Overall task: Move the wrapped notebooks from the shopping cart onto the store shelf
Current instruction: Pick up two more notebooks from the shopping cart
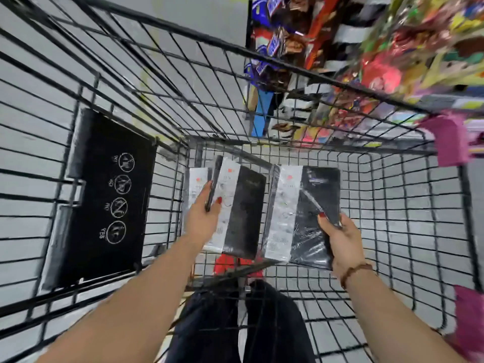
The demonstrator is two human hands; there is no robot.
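Observation:
Inside the black wire shopping cart [387,179], my left hand [203,216] grips the left edge of a black notebook in clear wrap with a white label band [242,210]. Another wrapped notebook [195,184] lies behind it, partly hidden. My right hand [340,242] holds a second black wrapped notebook [306,213] by its lower right corner, thumb on top. Both notebooks are tilted up off the cart's wire floor. The store shelf [366,48] with colourful packets stands beyond the cart at the upper right.
A black flap with white safety symbols [110,200] hangs on the cart's left side. Pink plastic corner pieces [450,140] cap the cart's right rim. Grey tiled floor shows through the wires. Dark trousers [235,323] are visible below the cart.

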